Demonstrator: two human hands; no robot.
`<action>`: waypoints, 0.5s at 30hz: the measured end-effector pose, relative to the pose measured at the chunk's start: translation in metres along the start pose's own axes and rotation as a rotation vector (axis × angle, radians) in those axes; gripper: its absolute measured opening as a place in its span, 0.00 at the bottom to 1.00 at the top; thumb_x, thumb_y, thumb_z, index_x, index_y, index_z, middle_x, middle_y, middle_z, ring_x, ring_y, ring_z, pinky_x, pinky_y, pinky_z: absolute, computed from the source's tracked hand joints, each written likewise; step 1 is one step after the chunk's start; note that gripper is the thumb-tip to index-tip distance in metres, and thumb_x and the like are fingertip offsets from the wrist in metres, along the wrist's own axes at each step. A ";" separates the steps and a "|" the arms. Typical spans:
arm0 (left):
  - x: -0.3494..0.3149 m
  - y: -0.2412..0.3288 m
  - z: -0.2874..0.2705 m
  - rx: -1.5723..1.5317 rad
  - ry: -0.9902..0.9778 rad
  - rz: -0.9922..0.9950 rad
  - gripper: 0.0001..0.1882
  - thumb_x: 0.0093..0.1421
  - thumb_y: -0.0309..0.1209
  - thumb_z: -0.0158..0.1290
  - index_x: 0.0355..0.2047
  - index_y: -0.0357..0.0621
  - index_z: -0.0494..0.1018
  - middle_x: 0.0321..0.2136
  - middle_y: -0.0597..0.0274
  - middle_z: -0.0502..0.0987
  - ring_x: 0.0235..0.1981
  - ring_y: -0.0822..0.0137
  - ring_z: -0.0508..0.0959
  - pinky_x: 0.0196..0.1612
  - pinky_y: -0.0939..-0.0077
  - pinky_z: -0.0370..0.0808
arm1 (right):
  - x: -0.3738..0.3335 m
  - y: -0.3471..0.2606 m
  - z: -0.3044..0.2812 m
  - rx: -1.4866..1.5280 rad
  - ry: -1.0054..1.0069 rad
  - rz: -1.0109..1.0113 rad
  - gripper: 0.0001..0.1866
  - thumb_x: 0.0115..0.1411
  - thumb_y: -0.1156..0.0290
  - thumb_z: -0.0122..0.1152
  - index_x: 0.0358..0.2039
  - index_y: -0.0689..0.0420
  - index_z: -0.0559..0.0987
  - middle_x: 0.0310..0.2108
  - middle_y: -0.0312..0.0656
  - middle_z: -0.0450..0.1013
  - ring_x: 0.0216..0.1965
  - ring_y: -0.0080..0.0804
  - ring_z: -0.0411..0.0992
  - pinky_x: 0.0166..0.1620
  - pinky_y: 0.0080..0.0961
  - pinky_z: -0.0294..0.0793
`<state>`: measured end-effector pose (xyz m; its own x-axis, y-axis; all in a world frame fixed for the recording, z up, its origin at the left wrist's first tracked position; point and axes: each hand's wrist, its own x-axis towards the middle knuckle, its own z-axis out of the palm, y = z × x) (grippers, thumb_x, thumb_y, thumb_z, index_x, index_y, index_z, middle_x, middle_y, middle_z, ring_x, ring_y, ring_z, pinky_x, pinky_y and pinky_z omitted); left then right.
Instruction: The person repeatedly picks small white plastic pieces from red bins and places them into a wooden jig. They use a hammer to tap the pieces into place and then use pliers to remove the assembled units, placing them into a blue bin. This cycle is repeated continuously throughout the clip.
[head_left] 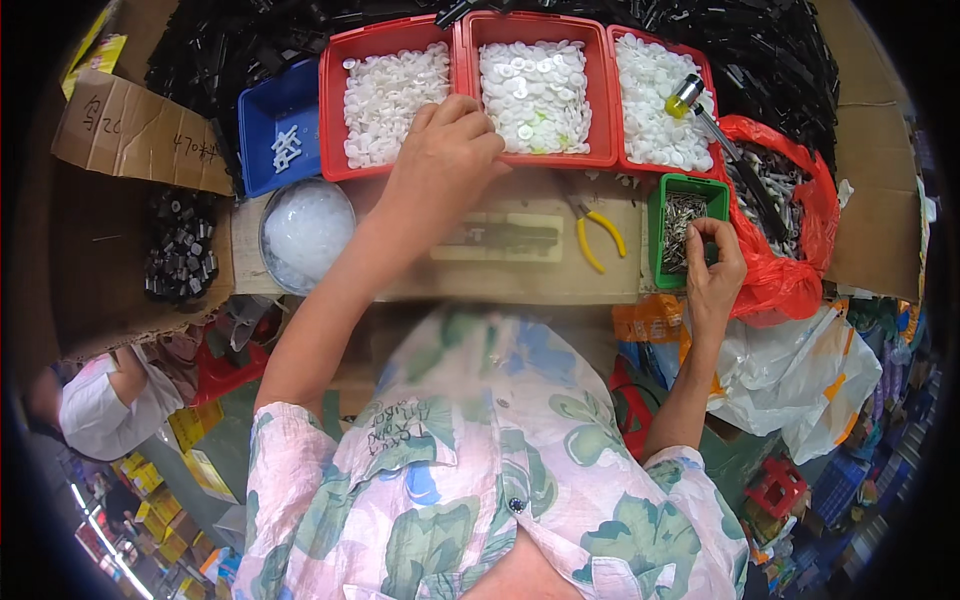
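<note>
My left hand (450, 150) reaches over the front of the left red bin (333, 100), by the wall it shares with the middle red bin (606, 100). Its fingers are curled together, and the tips are hidden among small white plastic parts (385, 100). White round discs (530, 95) fill the middle bin. On the right, my right hand (717, 262) is at a small green tray (657, 225) of thin metal screws or pins (683, 215). Its thumb and forefinger are bent together at the tray's edge; anything between them is too small to make out.
Yellow-handled pliers (605, 240) lie on the cardboard surface beside a pale fixture (500, 238). A round metal bowl (308, 235) and a blue bin (252, 150) stand left. A tool with a metal shaft (715, 130) leans across the right red bin (650, 165) toward a red bag (785, 280).
</note>
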<state>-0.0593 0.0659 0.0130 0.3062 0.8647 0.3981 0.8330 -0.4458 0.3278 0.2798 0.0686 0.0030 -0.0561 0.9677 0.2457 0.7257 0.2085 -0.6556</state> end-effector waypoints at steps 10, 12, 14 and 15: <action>0.000 -0.001 0.001 -0.097 0.020 0.023 0.09 0.50 0.20 0.62 0.33 0.35 0.78 0.33 0.56 0.79 0.38 0.55 0.75 0.44 0.63 0.75 | -0.001 -0.045 0.022 0.171 0.028 -0.145 0.03 0.59 0.81 0.62 0.34 0.66 0.77 0.30 0.44 0.74 0.32 0.33 0.74 0.40 0.27 0.72; -0.002 -0.002 0.000 -0.135 0.028 -0.021 0.08 0.51 0.20 0.63 0.33 0.35 0.78 0.32 0.56 0.79 0.38 0.55 0.75 0.44 0.63 0.75 | -0.001 -0.048 0.025 0.201 0.022 -0.172 0.04 0.59 0.82 0.62 0.34 0.66 0.76 0.30 0.45 0.74 0.32 0.34 0.74 0.39 0.28 0.72; -0.004 -0.005 0.001 -0.177 0.052 -0.070 0.08 0.52 0.20 0.63 0.34 0.36 0.79 0.31 0.57 0.80 0.37 0.57 0.77 0.43 0.66 0.76 | -0.002 -0.053 0.026 0.225 0.005 -0.164 0.03 0.59 0.81 0.62 0.33 0.65 0.76 0.30 0.44 0.74 0.32 0.34 0.74 0.39 0.28 0.73; -0.003 -0.005 0.001 -0.198 0.064 -0.094 0.08 0.52 0.20 0.63 0.34 0.36 0.80 0.30 0.57 0.81 0.37 0.59 0.78 0.43 0.67 0.76 | -0.004 -0.056 0.027 0.237 -0.003 -0.160 0.03 0.58 0.81 0.62 0.33 0.65 0.77 0.30 0.44 0.74 0.32 0.34 0.74 0.39 0.28 0.73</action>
<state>-0.0642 0.0655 0.0088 0.1965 0.8909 0.4094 0.7480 -0.4062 0.5249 0.2215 0.0574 0.0195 -0.1588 0.9203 0.3574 0.5271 0.3851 -0.7575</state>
